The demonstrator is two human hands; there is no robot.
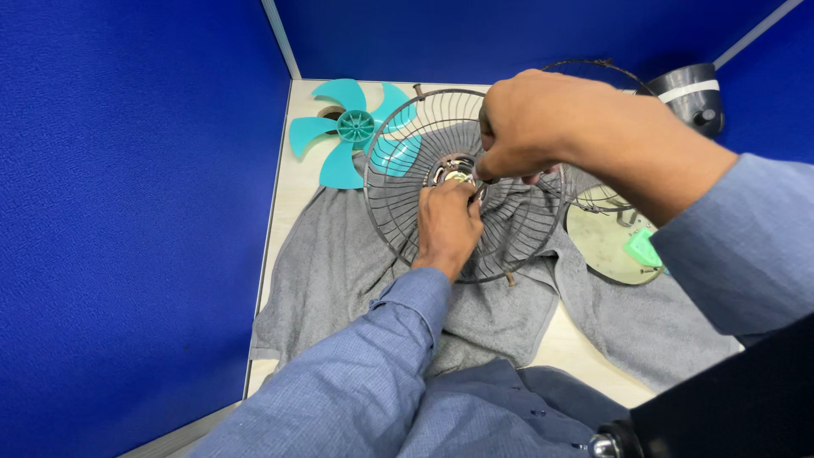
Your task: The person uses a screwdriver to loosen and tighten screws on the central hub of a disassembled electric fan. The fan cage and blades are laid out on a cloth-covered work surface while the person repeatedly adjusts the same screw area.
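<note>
The wire fan guard (398, 182) stands tilted on the grey cloth (339, 271) at mid desk (292, 182). The left hand (447, 222) presses its hub (456, 172); the right hand (530, 127) pinches there, grip closed. A teal fan blade (349, 129) lies far left.

Both hands bare: left hand (447, 222), right hand (527, 123). Long blue-grey woven shirt sleeves reach wrists, cuffs buttoned. Same shirt front below, small dark buttons visible.
</note>
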